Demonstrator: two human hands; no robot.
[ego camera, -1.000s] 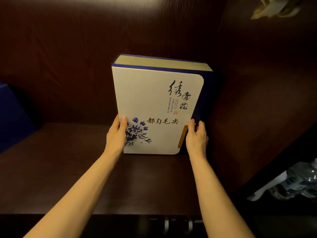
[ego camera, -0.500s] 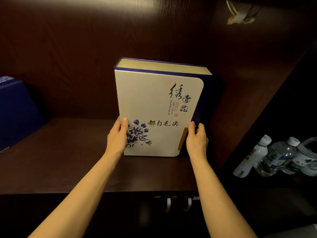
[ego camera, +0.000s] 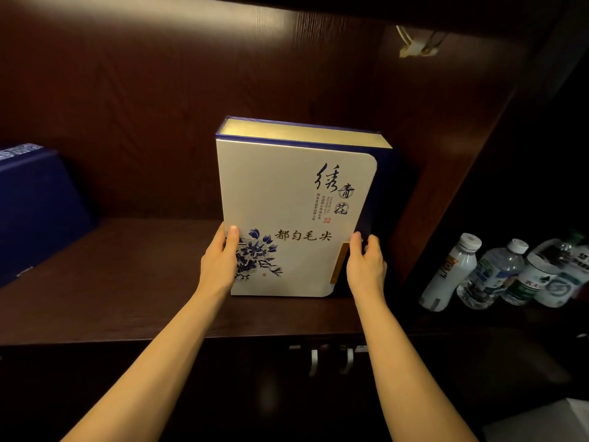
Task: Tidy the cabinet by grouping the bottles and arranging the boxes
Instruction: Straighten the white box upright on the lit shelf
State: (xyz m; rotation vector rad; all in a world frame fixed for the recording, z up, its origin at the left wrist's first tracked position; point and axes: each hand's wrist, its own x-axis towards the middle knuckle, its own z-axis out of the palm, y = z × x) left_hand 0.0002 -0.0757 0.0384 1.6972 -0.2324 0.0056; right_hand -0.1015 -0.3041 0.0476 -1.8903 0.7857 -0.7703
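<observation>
Both hands are holding a white tea box (ego camera: 287, 215) with blue edging, which is standing upright on the dark wooden shelf (ego camera: 134, 282) close to the cabinet's right-hand partition (ego camera: 446, 173). The left hand (ego camera: 220, 266) is clasping the box's lower left edge, its thumb lying over the blue flower print on the front; the right hand (ego camera: 366, 269) is gripping the lower right edge, thumb pressing on the front beside a gold strip and the other fingers curling around the blue side. Between the two hands, gold characters are running across the box face. Well to the left of the grip, a dark blue box (ego camera: 38, 212) is sitting at the shelf's far end. To the right of the grip, past the partition, several plastic bottles (ego camera: 497, 275) are standing huddled together in the neighbouring compartment.
</observation>
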